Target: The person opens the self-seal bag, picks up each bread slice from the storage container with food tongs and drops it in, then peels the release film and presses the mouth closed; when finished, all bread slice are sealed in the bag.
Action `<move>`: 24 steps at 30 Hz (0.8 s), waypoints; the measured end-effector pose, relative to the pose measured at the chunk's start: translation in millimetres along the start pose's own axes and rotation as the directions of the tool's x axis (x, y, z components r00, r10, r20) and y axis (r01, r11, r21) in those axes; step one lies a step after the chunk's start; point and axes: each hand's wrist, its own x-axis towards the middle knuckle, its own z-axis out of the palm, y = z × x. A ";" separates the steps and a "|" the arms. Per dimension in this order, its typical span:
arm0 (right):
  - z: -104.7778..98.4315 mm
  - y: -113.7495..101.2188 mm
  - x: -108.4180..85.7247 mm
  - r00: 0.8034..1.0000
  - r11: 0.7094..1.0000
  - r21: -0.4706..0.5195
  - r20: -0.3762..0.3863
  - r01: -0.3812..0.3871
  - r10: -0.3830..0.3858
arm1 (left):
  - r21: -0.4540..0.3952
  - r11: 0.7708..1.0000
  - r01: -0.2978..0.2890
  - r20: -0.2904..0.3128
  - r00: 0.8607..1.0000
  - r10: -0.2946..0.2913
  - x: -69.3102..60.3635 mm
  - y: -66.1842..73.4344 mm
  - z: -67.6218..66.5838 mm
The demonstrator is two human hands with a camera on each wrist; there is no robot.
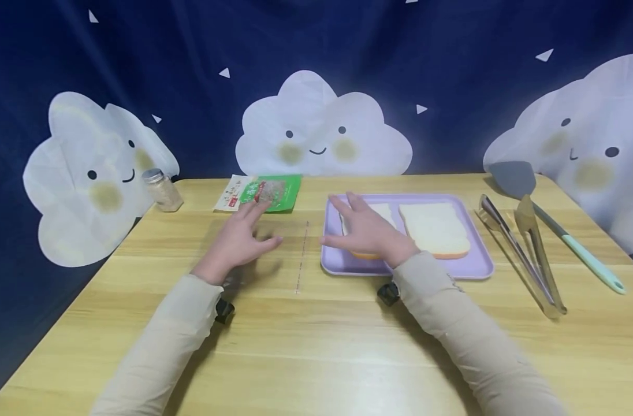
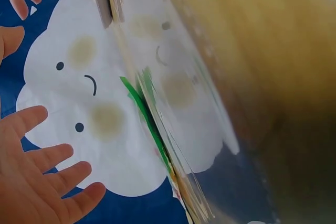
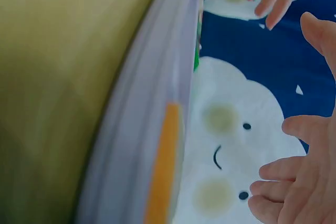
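Observation:
My left hand [image 1: 238,240] hovers with spread fingers above a clear, see-through sheet with a dashed line [image 1: 302,257] along its right side; its exact kind I cannot tell. My right hand [image 1: 371,228] is held over the left part of a lilac tray [image 1: 469,268], fingers apart and holding nothing. Partly behind that hand lies one slice of bread [image 1: 383,211]; a second bread slice [image 1: 435,229] lies beside it on the tray. In the right wrist view, the right hand [image 3: 299,166] is clear of the tray's side [image 3: 131,145] and an orange-brown crust [image 3: 164,166].
Behind the left hand lies a green-and-white packet [image 1: 287,193]. A jar with a metal lid [image 1: 163,192] stands at the back left. Metal tongs [image 1: 541,254] lie right of the tray, and a grey spatula with a mint handle [image 1: 514,179] lies beyond them. A cloud-patterned curtain [image 1: 321,34] hangs behind.

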 end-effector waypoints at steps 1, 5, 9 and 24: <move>2.3 -3.3 2.0 1.000 1.000 0.015 0.006 0.006 -0.006 | 0.002 1.000 -0.004 0.005 1.000 0.004 -0.6 -1.8 -0.4; 12.6 -13.5 9.5 0.999 0.999 0.048 0.035 0.021 -0.022 | -0.012 1.000 -0.027 0.049 0.998 0.028 -1.8 -5.5 -2.1; 21.7 -21.1 14.7 0.996 0.997 0.071 0.083 0.020 -0.026 | -0.065 0.997 -0.028 0.107 0.994 0.035 -2.9 -9.5 0.8; 37.8 -27.5 32.7 0.964 0.963 0.247 0.215 0.104 -0.159 | -0.230 0.967 -0.106 0.172 0.974 0.148 -0.7 -16.9 9.2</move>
